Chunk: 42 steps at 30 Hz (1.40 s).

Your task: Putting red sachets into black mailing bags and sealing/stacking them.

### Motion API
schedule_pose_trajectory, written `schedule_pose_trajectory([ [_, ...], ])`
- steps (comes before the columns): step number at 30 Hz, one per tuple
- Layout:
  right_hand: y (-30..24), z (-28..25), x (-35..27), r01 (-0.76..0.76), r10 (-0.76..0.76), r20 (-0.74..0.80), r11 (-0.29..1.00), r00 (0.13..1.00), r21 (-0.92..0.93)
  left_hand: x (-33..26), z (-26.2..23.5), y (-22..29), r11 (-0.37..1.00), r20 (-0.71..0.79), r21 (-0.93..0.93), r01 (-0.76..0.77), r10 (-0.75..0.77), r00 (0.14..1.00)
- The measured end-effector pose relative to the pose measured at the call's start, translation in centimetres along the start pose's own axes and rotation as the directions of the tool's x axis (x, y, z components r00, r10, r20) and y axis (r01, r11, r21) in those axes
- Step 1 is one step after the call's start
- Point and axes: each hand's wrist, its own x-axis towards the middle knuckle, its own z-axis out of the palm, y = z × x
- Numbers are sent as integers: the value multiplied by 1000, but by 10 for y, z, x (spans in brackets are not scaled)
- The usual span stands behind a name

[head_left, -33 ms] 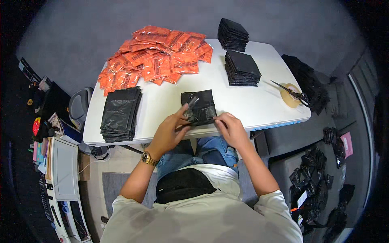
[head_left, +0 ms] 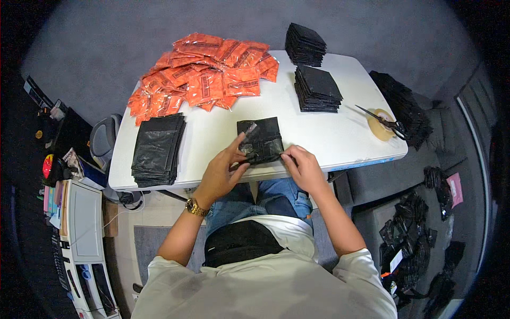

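Observation:
A folded black plastic bag lies at the table's front edge, between my hands. My left hand rests at its left side, thumb and index finger spread apart. A short clear strip, which looks like tape, sits at the tip of that index finger, over the bag. At the bag's lower right corner, my right hand pinches the edge between thumb and index finger. The middle part of the bag looks creased and shiny. My left fingers partly cover its lower left side.
Orange packets in clear wrap are heaped at the back left. A stack of black bags lies front left; two more black stacks stand back right. Black scissors lie across a tape roll near the right edge.
My left index finger and the clear strip have shifted very slightly up and left over the bag. My right hand keeps its pinch at the corner.

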Motion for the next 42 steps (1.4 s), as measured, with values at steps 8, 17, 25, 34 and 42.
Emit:
schedule_pose_trajectory([
  [8,12,16,36,-72,73,-112,997,991,13,24,10,-15,996,-206,-53,65,-75,976],
  [17,9,35,40,-177,143,-204,971,968,-160,34,6,-6,990,-188,30,134,-127,974],
  [25,8,44,33,-201,115,-313,944,943,-261,39,6,-4,986,-159,85,141,-127,979],
  [34,14,46,35,-185,97,-297,940,950,-287,40,6,-5,981,-175,104,161,-141,974],
  [42,15,47,33,-189,97,-308,939,947,-286,40,10,-7,983,-239,118,141,-109,965],
])
